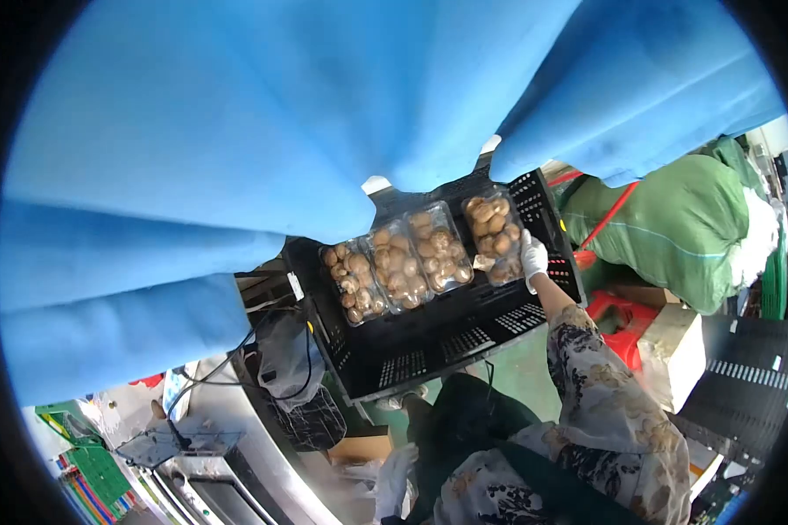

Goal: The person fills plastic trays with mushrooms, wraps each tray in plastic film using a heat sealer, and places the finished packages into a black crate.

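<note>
My right hand point(533, 256), in a white glove, grips the side of a clear plastic pack of brown mushrooms point(494, 229) at the right end of a black crate point(438, 324). Left of it in the same crate lie three more mushroom packs: one close by point(440, 249), one in the middle point(398, 269) and one at the left end point(352, 282). A small pale label shows on the pack under my hand. Low at my side hangs my left hand point(396, 481), also gloved, its fingers loosely stretched and holding nothing visible.
Blue fabric point(263, 114) covers the upper view and hangs over the crate's far edge. At right are a green sack point(674, 227), a red plastic stool point(617, 328) and a black crate point(753, 367). A metal machine point(210, 472) with cables stands at lower left.
</note>
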`<state>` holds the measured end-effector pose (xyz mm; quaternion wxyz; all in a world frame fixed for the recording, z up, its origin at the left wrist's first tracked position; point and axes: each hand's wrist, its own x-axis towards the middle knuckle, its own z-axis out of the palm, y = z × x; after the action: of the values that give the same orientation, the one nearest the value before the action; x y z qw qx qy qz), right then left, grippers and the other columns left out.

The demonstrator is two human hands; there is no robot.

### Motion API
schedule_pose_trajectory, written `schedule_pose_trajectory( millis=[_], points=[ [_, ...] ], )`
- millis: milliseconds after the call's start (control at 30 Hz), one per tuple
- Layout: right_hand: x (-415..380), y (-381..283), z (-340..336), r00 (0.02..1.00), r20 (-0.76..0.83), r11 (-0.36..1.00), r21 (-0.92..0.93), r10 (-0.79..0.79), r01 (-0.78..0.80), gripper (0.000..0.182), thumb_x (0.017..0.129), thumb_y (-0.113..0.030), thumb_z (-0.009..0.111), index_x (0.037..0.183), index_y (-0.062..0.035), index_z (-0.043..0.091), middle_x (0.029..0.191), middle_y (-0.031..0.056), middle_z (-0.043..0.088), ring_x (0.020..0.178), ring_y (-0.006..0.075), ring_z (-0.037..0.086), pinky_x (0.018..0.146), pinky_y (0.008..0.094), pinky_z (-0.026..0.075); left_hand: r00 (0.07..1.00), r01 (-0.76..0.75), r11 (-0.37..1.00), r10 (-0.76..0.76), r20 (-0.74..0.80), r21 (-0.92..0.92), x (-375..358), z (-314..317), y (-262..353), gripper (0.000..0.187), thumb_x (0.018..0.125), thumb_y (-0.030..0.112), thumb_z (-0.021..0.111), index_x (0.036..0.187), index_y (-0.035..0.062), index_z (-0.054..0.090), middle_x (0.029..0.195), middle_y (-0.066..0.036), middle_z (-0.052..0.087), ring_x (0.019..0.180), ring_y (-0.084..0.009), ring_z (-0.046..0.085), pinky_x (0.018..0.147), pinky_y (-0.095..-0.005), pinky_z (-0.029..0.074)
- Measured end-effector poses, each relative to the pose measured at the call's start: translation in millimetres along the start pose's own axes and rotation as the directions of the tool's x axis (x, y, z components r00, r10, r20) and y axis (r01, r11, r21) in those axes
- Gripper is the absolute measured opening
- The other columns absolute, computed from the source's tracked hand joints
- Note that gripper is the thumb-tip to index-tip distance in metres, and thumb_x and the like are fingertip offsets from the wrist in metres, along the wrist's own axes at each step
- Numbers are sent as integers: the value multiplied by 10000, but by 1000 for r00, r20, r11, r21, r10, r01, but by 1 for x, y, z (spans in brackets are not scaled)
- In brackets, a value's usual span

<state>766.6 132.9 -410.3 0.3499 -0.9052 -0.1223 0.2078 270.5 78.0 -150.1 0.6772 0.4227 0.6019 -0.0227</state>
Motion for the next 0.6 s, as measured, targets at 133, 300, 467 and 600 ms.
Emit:
schedule_pose_trajectory(
  millis=[133, 300, 467, 600],
  points=[
    [32, 9, 26, 993, 56, 995, -14, 99, -98, 521, 932, -470, 430, 988, 2, 644, 902, 183, 659, 810, 345, 601, 757, 396, 455, 988, -149, 937, 155, 8, 315, 9, -2, -41, 342, 950, 244, 427, 1172, 34, 582, 1103, -132, 607, 1039, -198, 567, 878, -282, 446],
    [67, 58, 64, 759, 537, 224, -741, -368, 633, 204, 819, -246, 578, 848, -54, 642, 835, 141, 652, 706, 270, 627, 639, 385, 508, 989, -66, 979, 91, -120, 195, 1, -1, -52, 353, 945, 256, 474, 1173, 4, 566, 1124, -150, 618, 1093, -241, 564, 937, -312, 421],
    [95, 57, 73, 851, 351, 397, -770, -392, 500, 423, 785, -324, 657, 1034, 10, 588, 859, 177, 660, 799, 357, 644, 662, 425, 534, 931, -210, 965, 246, -270, 155, -39, -24, -18, 318, 938, 199, 511, 1205, 28, 538, 1148, -134, 598, 1091, -240, 559, 925, -310, 434],
    [-10, -68, 79, 534, 620, 754, 148, -575, 640, 239, 894, -184, 535, 1017, 11, 600, 909, 115, 651, 830, 253, 638, 722, 343, 491, 874, -373, 925, 377, -306, 72, -128, -72, 60, 345, 948, 207, 505, 1250, 39, 502, 1176, -129, 576, 1104, -216, 550, 939, -301, 423]
  ],
)
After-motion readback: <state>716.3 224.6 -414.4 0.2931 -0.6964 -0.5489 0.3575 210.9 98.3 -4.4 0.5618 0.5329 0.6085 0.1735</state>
